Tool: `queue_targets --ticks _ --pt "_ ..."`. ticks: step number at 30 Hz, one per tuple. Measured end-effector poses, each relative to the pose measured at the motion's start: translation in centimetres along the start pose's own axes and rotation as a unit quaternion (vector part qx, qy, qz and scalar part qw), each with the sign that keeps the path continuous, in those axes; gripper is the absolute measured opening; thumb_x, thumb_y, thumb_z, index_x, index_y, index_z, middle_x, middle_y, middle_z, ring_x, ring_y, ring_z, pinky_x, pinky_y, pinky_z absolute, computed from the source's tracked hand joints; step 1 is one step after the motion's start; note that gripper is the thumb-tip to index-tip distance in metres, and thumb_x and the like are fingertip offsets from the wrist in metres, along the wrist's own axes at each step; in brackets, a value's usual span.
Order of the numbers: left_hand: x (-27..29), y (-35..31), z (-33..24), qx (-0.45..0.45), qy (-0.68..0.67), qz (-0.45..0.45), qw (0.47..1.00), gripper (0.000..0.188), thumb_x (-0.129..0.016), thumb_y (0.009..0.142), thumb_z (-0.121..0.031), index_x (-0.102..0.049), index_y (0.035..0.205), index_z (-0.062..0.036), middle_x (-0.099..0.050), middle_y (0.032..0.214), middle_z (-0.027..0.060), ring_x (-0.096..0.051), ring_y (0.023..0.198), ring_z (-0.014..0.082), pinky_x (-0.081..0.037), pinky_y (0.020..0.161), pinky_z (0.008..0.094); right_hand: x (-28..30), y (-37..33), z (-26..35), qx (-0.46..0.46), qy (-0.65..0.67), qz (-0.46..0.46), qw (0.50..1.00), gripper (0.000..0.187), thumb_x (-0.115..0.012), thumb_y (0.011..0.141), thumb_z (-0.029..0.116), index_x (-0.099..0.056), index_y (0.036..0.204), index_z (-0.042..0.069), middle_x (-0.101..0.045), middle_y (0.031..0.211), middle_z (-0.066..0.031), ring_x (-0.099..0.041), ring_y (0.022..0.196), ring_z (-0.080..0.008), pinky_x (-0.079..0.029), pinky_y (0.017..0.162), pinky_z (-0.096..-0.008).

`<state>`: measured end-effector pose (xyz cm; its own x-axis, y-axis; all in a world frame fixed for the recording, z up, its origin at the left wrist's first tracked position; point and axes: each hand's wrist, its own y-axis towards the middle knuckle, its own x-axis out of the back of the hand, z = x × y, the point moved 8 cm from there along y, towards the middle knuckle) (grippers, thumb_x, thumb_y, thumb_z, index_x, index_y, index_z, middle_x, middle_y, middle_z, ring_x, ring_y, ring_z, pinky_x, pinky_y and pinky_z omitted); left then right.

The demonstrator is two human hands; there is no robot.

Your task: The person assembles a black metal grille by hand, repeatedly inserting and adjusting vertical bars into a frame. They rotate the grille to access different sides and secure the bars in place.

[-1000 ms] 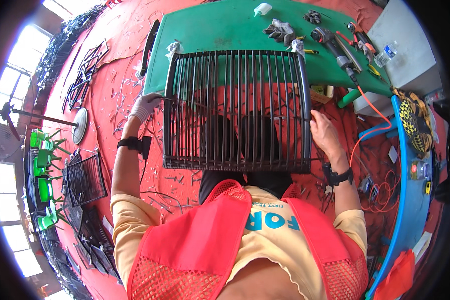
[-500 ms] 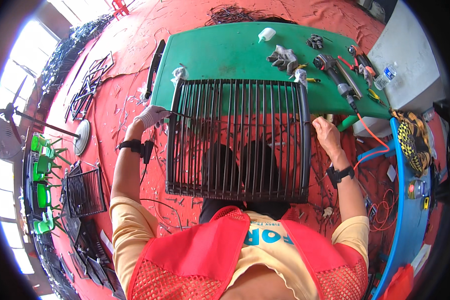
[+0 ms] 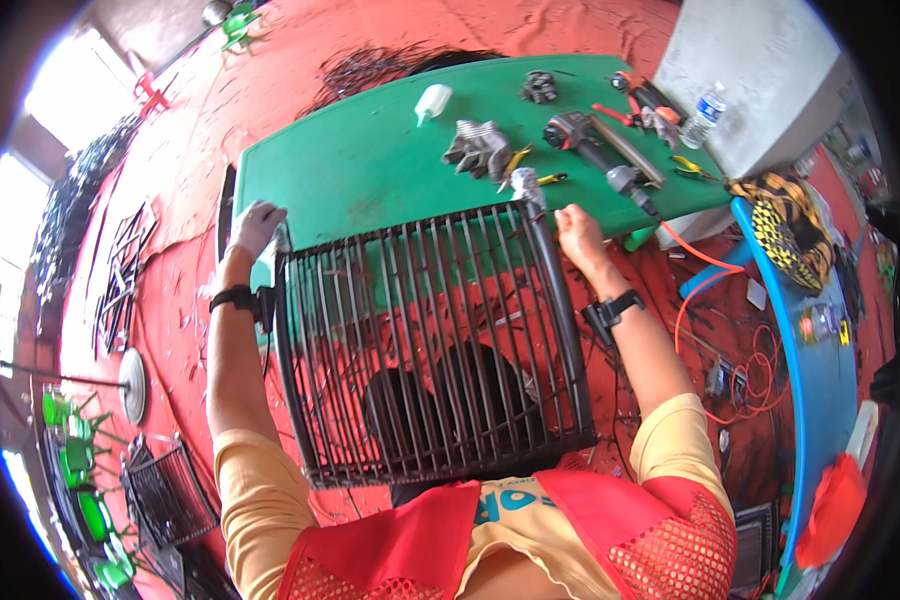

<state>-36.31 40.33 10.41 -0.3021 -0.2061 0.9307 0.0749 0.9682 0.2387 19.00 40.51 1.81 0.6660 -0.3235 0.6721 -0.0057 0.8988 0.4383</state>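
White fabric gloves the left hand (image 3: pixel 258 228), whose fingers bend inward just beside the upper left corner of a black slatted frame (image 3: pixel 430 340); how tightly they close, and whether they grip anything, cannot be told. Bare, the right hand (image 3: pixel 580 238) has its fingers curled toward the palm, just beside the frame's upper right corner; whether something thin is pinched inside cannot be told. Each wrist wears a black band. Between the hands, the frame lies over the person's dark-clothed legs, seen through its slats, and its upper edge overlaps the near side of a green table (image 3: pixel 350 175). Pale wrapping (image 3: pixel 526 184) covers the frame's upper right end. Beyond it on the table are a grey glove (image 3: pixel 480 152), a power tool (image 3: pixel 588 145) with an orange cord (image 3: pixel 715 268), yellow-handled pliers (image 3: pixel 692 168), a white squeeze bottle (image 3: pixel 434 103) and a clear water bottle (image 3: pixel 705 118). To the right stands a blue table (image 3: pixel 820 400); at far left, green chairs (image 3: pixel 92 515). Scraps litter the red floor (image 3: pixel 195 370).
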Motion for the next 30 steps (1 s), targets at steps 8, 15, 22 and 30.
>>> queue_targets --ticks 8,15,22,30 --pt "-4.5 -0.9 4.9 0.142 -0.295 0.047 0.944 0.034 -0.059 0.092 -0.031 -0.065 0.083 0.0015 -0.062 0.071 0.0044 -0.053 0.065 0.0117 -0.043 0.062 0.0297 1.6 -0.6 5.0 0.066 -0.111 0.032 0.991 0.01 -0.054 0.087 0.013 -0.055 0.095 0.009 -0.06 0.086 -0.0139 -0.062 0.081 -0.036 -0.052 0.068 -0.0457" --pt "-2.9 -1.7 4.7 0.116 -0.252 0.038 0.96 0.033 -0.06 0.091 -0.029 -0.062 0.075 -0.0007 -0.055 0.064 0.0008 -0.05 0.06 0.0106 -0.04 0.055 0.0284 0.5 -1.7 5.2 0.167 -0.028 0.082 0.982 0.016 -0.054 0.088 0.012 -0.058 0.102 0.005 -0.059 0.091 -0.0138 -0.058 0.084 -0.0333 -0.049 0.072 -0.0426" --pt "-1.6 -5.4 4.5 0.178 -0.255 -0.042 0.949 0.034 -0.06 0.092 -0.029 -0.052 0.065 -0.0092 -0.043 0.057 -0.0046 -0.038 0.049 0.0066 -0.03 0.044 0.0266 1.3 -4.9 4.1 0.216 -0.048 0.16 0.962 0.019 -0.057 0.084 0.012 -0.066 0.098 0.004 -0.06 0.106 -0.0114 -0.055 0.09 -0.0247 -0.049 0.081 -0.0357" --pt "1.4 -6.0 3.0 0.152 -0.284 -0.11 0.94 0.037 -0.057 0.095 -0.027 -0.05 0.065 -0.0068 -0.04 0.056 -0.0039 -0.034 0.05 0.0065 -0.028 0.045 0.0267 6.8 -3.4 4.9 0.234 -0.029 0.045 0.971 0.015 -0.058 0.09 0.021 -0.067 0.096 0.01 -0.061 0.086 -0.0088 -0.062 0.081 -0.0297 -0.052 0.07 -0.0391"
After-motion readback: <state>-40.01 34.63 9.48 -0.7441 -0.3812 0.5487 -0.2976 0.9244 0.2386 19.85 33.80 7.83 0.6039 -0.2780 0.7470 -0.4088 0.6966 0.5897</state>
